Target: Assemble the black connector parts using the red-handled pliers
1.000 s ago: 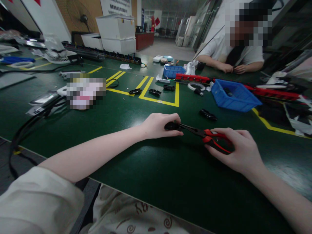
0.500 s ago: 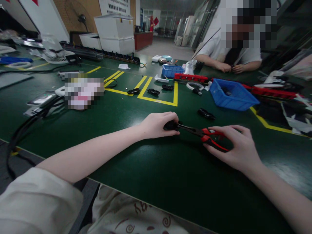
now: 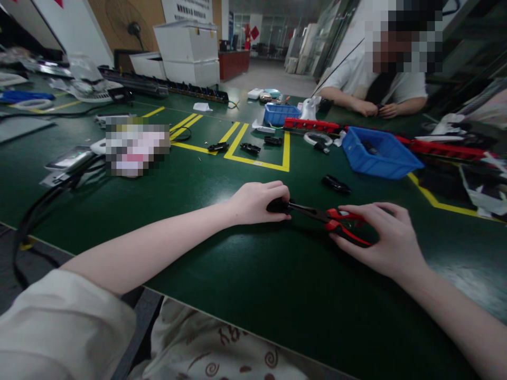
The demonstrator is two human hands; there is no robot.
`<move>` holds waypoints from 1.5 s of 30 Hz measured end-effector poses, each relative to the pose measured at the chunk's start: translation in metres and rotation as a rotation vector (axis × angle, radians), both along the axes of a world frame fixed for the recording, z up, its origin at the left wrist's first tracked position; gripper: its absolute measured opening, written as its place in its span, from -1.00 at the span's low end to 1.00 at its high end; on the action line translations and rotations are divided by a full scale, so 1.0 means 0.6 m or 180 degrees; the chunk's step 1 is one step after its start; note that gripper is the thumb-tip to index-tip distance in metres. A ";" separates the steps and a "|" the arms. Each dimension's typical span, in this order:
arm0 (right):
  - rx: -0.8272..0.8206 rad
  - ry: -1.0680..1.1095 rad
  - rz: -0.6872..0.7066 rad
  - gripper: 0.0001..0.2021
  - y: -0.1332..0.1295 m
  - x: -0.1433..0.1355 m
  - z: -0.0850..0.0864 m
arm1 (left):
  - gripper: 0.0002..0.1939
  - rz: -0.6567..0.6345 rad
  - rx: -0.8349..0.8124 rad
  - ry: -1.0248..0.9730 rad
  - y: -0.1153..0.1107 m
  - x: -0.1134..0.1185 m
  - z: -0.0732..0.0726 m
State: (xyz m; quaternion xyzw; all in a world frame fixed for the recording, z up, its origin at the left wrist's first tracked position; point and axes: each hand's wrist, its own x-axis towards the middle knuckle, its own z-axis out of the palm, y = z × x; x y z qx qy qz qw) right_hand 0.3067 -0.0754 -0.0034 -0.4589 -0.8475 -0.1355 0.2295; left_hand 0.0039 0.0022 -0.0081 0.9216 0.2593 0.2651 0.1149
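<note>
Black and probably stiff, the small part (image 3: 278, 205) is sitting pinched in your left fingers (image 3: 285, 191); your right hand (image 3: 390, 237) is gripping the pliers (image 3: 330, 217) by their handles.

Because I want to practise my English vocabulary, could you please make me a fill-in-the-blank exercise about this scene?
The right hand holds a pair of red-handled ____.
The part in the left hand is ____ in colour.
The larger bin is ____ in colour.
The tape on the table is ____ in colour.

Missing words: pliers; black; blue; yellow
</note>
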 end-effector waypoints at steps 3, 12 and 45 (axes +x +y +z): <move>0.0043 0.0011 -0.0043 -0.59 0.000 -0.002 0.000 | -0.72 -0.0019 0.0007 0.0064 0.001 0.000 -0.002; -0.0012 -0.0087 0.0043 -0.60 0.000 -0.001 -0.002 | -0.73 -0.0147 -0.0089 0.0166 0.001 0.003 -0.003; 0.0136 -0.0367 0.0475 -0.64 0.009 0.018 0.007 | -0.69 -0.0831 -0.0397 0.0104 0.005 0.002 0.006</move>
